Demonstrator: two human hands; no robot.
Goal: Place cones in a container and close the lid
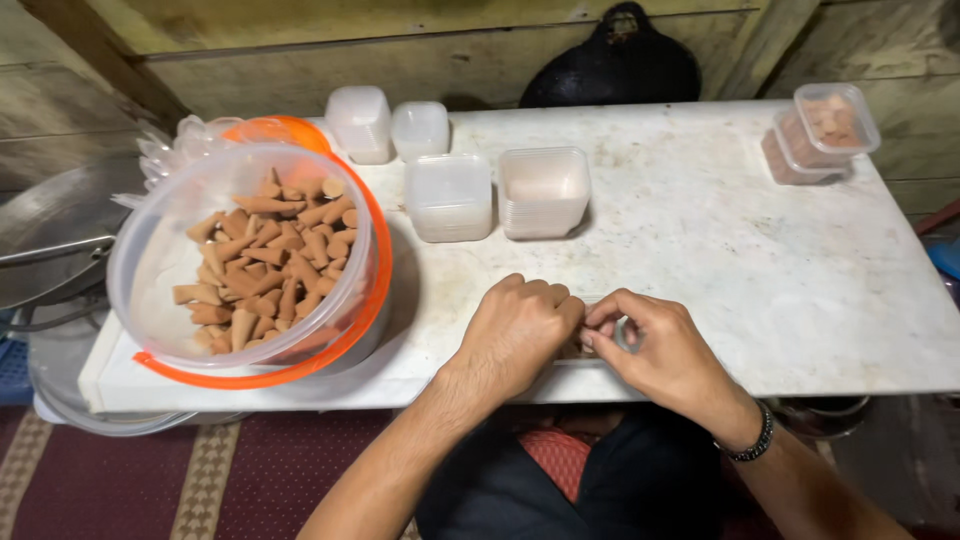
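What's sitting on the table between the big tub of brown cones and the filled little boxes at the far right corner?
In the head view, between the tub of cones and the filled boxes sit two stacks of empty clear containers; beyond them the white tabletop is bare.

Soft, even light falls from above onto the pale worktop (pixel 740 250), which shows bright but without harsh glare, while the wooden wall and floor lie dim. Faint shadows sit beside the clear bowl (pixel 240 260) and under the hands (pixel 590 335). The wide lens bends the edges; focus is sharp mid-frame.
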